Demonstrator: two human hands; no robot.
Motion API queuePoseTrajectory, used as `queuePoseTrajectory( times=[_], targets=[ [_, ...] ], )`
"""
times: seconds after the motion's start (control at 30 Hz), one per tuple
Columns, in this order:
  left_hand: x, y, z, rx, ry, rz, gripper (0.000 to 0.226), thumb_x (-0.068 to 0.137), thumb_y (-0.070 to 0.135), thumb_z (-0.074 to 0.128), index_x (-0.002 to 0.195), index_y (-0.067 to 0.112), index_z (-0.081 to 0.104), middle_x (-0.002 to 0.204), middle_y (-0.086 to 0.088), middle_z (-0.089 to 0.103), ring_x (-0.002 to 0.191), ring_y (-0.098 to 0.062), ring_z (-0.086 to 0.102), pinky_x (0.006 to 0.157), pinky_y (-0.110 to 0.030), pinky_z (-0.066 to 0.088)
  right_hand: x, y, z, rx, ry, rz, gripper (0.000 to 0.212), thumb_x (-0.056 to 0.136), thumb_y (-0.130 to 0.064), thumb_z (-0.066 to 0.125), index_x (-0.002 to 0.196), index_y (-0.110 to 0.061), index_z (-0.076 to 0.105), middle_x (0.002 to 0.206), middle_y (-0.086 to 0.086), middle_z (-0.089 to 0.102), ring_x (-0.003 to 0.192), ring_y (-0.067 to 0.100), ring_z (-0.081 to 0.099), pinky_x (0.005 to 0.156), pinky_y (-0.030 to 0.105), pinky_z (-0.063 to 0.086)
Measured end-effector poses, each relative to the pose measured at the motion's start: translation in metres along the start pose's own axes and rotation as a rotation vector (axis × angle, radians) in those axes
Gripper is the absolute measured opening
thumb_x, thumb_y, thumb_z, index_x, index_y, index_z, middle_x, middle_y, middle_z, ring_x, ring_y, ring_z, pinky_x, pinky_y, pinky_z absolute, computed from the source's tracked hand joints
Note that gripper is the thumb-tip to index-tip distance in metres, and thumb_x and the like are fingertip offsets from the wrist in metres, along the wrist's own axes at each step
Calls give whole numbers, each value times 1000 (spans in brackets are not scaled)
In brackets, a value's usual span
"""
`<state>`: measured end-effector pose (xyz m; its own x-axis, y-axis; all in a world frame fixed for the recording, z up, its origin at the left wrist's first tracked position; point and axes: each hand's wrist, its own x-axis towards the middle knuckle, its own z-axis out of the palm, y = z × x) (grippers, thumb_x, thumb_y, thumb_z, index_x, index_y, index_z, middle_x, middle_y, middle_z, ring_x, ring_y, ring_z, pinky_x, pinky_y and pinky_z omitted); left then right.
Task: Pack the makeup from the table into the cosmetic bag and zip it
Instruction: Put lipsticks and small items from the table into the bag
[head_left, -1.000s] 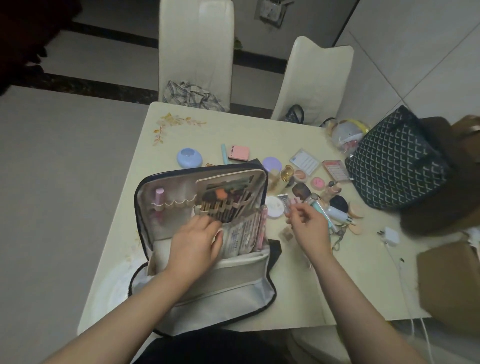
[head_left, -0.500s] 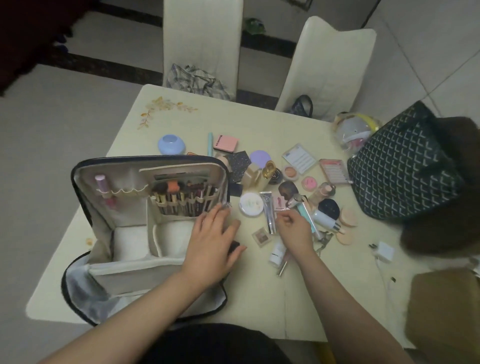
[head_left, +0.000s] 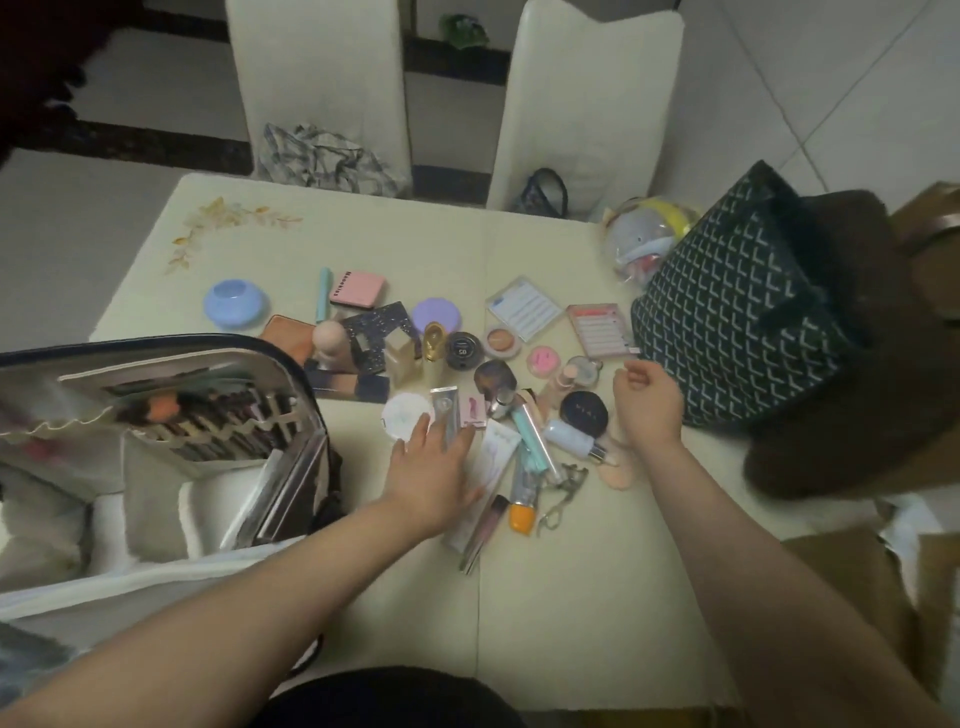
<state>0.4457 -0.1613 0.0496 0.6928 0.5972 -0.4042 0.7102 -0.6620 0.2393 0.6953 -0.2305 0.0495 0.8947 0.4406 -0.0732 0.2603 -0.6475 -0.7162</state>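
Neither grip is holding anything: left hand (head_left: 434, 475) is lying spread over tubes in the makeup pile (head_left: 498, 395) at desk (head_left: 571, 597) centre; right hand (head_left: 649, 410) is hovering loosely curled at 2 o'clock. Cosmetic bag (head_left: 156, 457) is gaping unzipped at 9 o'clock. Packing is barely begun, judging; next: pinching one tube.

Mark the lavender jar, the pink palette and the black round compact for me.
lavender jar (head_left: 237, 309): head view, middle of its top.
pink palette (head_left: 357, 288): head view, centre of its lid.
black round compact (head_left: 584, 412): head view, centre of its lid.
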Motion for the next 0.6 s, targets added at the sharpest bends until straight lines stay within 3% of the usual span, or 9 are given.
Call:
queuePoseTrajectory(
  times=[0.1,0.3,0.47,0.6],
  targets=[
    [19,11,11,-5,-97,-31,92,84,60,51,150,25,-1,157,-14,-1,144,-31,2,114,-48,18,37,15,3,-161,-115,-46,36,86,-19,61,119,-4,58,121,16,59,112,32,55,93,34,41],
    [62,35,15,44,-130,-22,95,84,62,50,150,28,-8,157,-13,-11,144,-32,-8,115,-50,15,100,25,31,-284,-299,-61,52,85,-29,63,129,-4,52,126,17,57,114,31,55,94,33,44],
    [83,34,19,17,-209,-72,91,84,59,52,150,33,-5,156,-14,-14,144,-32,-12,112,-54,19,143,23,54,-373,-359,-141,59,83,-32,64,131,-3,48,128,21,51,116,34,52,99,37,44],
    [84,33,31,88,-255,-80,90,86,59,50,149,36,-10,155,-15,-19,143,-34,-16,112,-56,14,164,24,67,-460,-420,-74,88,75,-47,71,142,-10,29,137,20,37,125,35,41,104,38,39]
  ],
)
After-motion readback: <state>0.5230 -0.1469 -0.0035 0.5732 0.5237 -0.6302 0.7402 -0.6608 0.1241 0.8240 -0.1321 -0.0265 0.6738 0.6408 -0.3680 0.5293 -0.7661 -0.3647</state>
